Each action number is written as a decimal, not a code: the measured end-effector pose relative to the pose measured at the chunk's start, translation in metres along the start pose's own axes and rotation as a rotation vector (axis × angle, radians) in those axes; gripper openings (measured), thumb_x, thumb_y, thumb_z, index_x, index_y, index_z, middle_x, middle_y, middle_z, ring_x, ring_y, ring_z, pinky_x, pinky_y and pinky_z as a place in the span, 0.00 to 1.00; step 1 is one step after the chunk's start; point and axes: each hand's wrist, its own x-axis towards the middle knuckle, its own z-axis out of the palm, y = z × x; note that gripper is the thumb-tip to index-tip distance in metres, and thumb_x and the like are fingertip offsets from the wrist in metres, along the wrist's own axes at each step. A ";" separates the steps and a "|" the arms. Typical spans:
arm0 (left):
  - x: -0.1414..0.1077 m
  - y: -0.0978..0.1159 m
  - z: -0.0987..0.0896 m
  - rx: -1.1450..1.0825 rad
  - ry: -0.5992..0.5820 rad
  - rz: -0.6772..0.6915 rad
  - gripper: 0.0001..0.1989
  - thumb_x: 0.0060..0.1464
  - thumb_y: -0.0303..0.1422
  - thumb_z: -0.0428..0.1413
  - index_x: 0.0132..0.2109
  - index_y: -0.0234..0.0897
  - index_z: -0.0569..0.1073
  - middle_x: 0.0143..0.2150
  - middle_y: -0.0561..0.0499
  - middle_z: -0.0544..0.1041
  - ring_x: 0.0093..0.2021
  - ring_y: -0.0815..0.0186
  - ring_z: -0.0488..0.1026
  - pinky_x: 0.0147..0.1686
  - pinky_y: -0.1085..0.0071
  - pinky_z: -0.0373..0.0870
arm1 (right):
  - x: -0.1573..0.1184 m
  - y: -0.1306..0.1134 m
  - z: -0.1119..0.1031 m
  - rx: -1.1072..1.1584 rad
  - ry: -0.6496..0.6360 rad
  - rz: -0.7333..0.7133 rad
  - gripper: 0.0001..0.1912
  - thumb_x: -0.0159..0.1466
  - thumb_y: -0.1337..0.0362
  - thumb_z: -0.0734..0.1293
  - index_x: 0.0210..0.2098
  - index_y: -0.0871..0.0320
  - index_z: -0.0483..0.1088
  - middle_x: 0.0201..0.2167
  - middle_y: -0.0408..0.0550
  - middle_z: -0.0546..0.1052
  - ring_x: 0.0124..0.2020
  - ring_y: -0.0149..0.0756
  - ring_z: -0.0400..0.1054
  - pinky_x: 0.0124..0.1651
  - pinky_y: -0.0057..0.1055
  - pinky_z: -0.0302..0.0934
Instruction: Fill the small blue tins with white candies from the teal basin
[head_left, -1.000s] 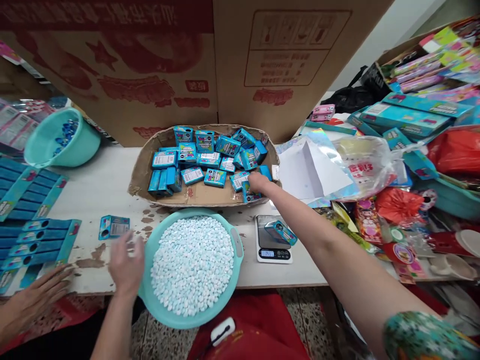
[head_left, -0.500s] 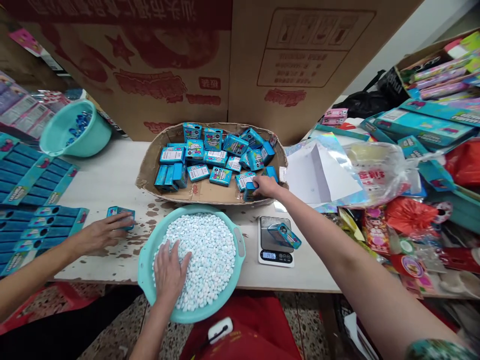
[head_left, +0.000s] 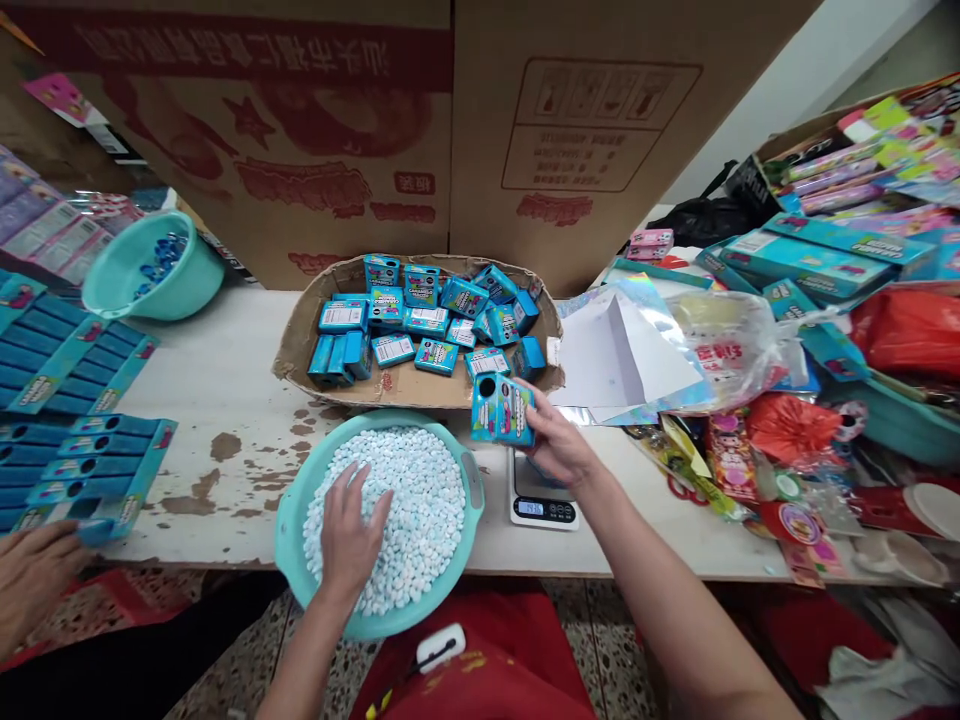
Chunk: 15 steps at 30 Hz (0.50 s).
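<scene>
My left hand (head_left: 349,535) rests on the small white and pale blue candies (head_left: 420,500), its fingers spread and curved. These candies fill a turquoise basin (head_left: 289,535) at the table's front edge. My right hand (head_left: 559,440) grips a small blue candy box (head_left: 501,410) with a dark round opening near its top corner. It holds the box above the table, between the basin and a small digital scale (head_left: 546,510). The scale's platform is mostly hidden by that hand. Behind the basin, a cut-down cardboard tray (head_left: 405,385) contains several similar blue boxes.
At far left a co-worker's hand (head_left: 37,580) holds a blue item beside display cartons (head_left: 112,470). A second turquoise basin (head_left: 202,285) stands behind. Large cardboard boxes (head_left: 480,220) form a wall at the back. Paper (head_left: 600,350), plastic bags and packaging crowd the right side.
My right hand has drawn back from the cardboard tray towards me, bringing a blue candy box. The co-worker's hand has moved left with a blue item. My left hand stays in the candies.
</scene>
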 end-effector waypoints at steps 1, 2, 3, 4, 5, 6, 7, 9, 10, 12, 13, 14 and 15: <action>0.007 0.014 -0.003 -0.140 -0.053 -0.029 0.25 0.56 0.42 0.53 0.58 0.39 0.64 0.60 0.40 0.64 0.60 0.53 0.61 0.57 0.53 0.59 | -0.009 0.011 0.010 0.047 -0.003 0.028 0.33 0.56 0.50 0.69 0.58 0.43 0.58 0.56 0.45 0.69 0.45 0.39 0.71 0.41 0.36 0.68; 0.013 0.029 -0.006 -0.302 -0.129 -0.058 0.28 0.56 0.43 0.53 0.61 0.40 0.61 0.61 0.40 0.63 0.60 0.53 0.62 0.55 0.54 0.62 | -0.017 0.022 0.020 0.102 -0.014 0.069 0.33 0.56 0.51 0.69 0.58 0.43 0.58 0.55 0.45 0.69 0.44 0.38 0.71 0.40 0.35 0.68; 0.018 0.042 -0.010 -0.465 -0.218 -0.076 0.32 0.54 0.45 0.54 0.63 0.42 0.57 0.63 0.40 0.60 0.60 0.52 0.61 0.54 0.55 0.64 | -0.026 0.033 0.029 0.166 -0.037 0.125 0.32 0.55 0.53 0.70 0.58 0.44 0.59 0.54 0.45 0.70 0.42 0.37 0.71 0.38 0.33 0.68; 0.023 0.052 -0.014 -0.612 -0.324 -0.081 0.36 0.52 0.46 0.56 0.64 0.43 0.55 0.64 0.41 0.59 0.61 0.51 0.61 0.53 0.56 0.65 | -0.035 0.045 0.037 0.235 -0.071 0.194 0.31 0.55 0.54 0.70 0.57 0.45 0.60 0.52 0.45 0.72 0.40 0.36 0.72 0.37 0.32 0.68; 0.026 0.061 -0.019 -0.728 -0.440 -0.074 0.40 0.48 0.47 0.59 0.65 0.44 0.54 0.65 0.41 0.58 0.61 0.50 0.60 0.53 0.56 0.65 | -0.044 0.057 0.044 0.307 -0.108 0.269 0.29 0.56 0.55 0.70 0.55 0.46 0.63 0.49 0.45 0.74 0.38 0.34 0.72 0.36 0.31 0.68; 0.028 0.066 -0.024 -0.803 -0.554 -0.062 0.42 0.44 0.46 0.62 0.65 0.44 0.56 0.64 0.41 0.58 0.61 0.48 0.59 0.54 0.56 0.64 | -0.054 0.067 0.050 0.377 -0.145 0.346 0.26 0.56 0.55 0.70 0.53 0.48 0.65 0.44 0.44 0.76 0.34 0.33 0.72 0.34 0.29 0.68; 0.028 0.068 -0.028 -0.832 -0.651 -0.051 0.43 0.40 0.44 0.65 0.63 0.44 0.60 0.62 0.41 0.61 0.60 0.48 0.60 0.54 0.57 0.63 | -0.063 0.077 0.056 0.436 -0.185 0.423 0.23 0.56 0.54 0.70 0.50 0.50 0.68 0.39 0.43 0.77 0.31 0.32 0.71 0.31 0.28 0.67; 0.028 0.067 -0.032 -0.802 -0.754 -0.069 0.35 0.38 0.39 0.66 0.56 0.42 0.67 0.54 0.43 0.69 0.54 0.51 0.67 0.52 0.59 0.65 | -0.078 0.092 0.065 0.490 -0.275 0.551 0.20 0.57 0.49 0.68 0.43 0.54 0.71 0.31 0.43 0.77 0.26 0.31 0.70 0.28 0.27 0.65; 0.027 0.065 -0.033 -0.764 -0.751 -0.099 0.30 0.39 0.37 0.66 0.52 0.41 0.69 0.50 0.44 0.71 0.49 0.54 0.69 0.49 0.61 0.67 | -0.085 0.097 0.069 0.484 -0.298 0.569 0.21 0.58 0.46 0.66 0.41 0.55 0.72 0.30 0.44 0.77 0.26 0.32 0.71 0.28 0.28 0.65; 0.022 0.062 -0.030 -0.674 -0.670 -0.181 0.23 0.44 0.36 0.62 0.49 0.40 0.68 0.43 0.48 0.72 0.41 0.60 0.71 0.43 0.65 0.69 | -0.094 0.100 0.076 0.412 -0.269 0.463 0.27 0.60 0.41 0.61 0.43 0.56 0.72 0.35 0.48 0.78 0.33 0.36 0.73 0.36 0.33 0.67; 0.018 0.062 -0.028 -0.635 -0.629 -0.217 0.22 0.46 0.37 0.60 0.49 0.40 0.67 0.41 0.50 0.71 0.38 0.63 0.70 0.40 0.66 0.69 | -0.097 0.099 0.079 0.357 -0.216 0.348 0.29 0.60 0.39 0.59 0.46 0.56 0.71 0.40 0.49 0.77 0.39 0.39 0.72 0.42 0.37 0.66; 0.015 0.063 -0.025 -0.604 -0.603 -0.238 0.22 0.49 0.37 0.58 0.51 0.40 0.65 0.41 0.50 0.70 0.36 0.64 0.70 0.39 0.67 0.69 | -0.098 0.097 0.081 0.293 -0.156 0.223 0.31 0.59 0.38 0.60 0.49 0.54 0.70 0.44 0.49 0.76 0.43 0.40 0.71 0.47 0.39 0.64; 0.011 0.065 -0.022 -0.585 -0.588 -0.241 0.22 0.51 0.38 0.57 0.53 0.40 0.64 0.42 0.50 0.70 0.37 0.65 0.70 0.39 0.68 0.69 | -0.099 0.094 0.083 0.217 -0.101 0.118 0.32 0.57 0.38 0.63 0.50 0.53 0.69 0.46 0.48 0.75 0.46 0.41 0.69 0.51 0.40 0.62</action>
